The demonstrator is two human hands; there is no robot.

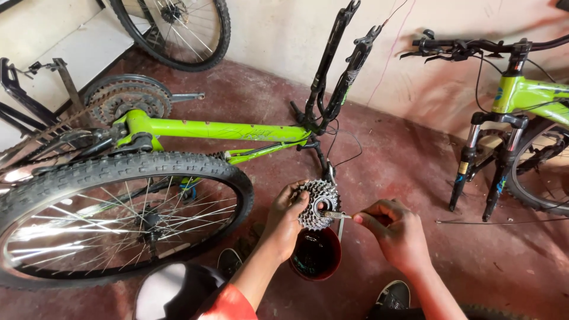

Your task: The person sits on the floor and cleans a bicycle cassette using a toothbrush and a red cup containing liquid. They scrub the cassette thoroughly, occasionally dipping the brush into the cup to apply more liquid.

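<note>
My left hand (286, 216) grips a metal bicycle sprocket cluster (317, 205) by its toothed edge, holding it upright above a dark red cup (316, 255) filled with dark liquid. My right hand (394, 228) pinches a thin metal tool (336, 215) whose tip pokes into the cluster's centre hole. Both hands are over the reddish floor, just in front of an upturned green bicycle frame (213, 130).
A loose spoked wheel with a knobby tyre (118, 213) lies at the left against the green frame. A second green bicycle (521, 118) stands at the right by the wall. Another wheel (178, 29) leans at the top. My shoes (392, 294) are near the cup.
</note>
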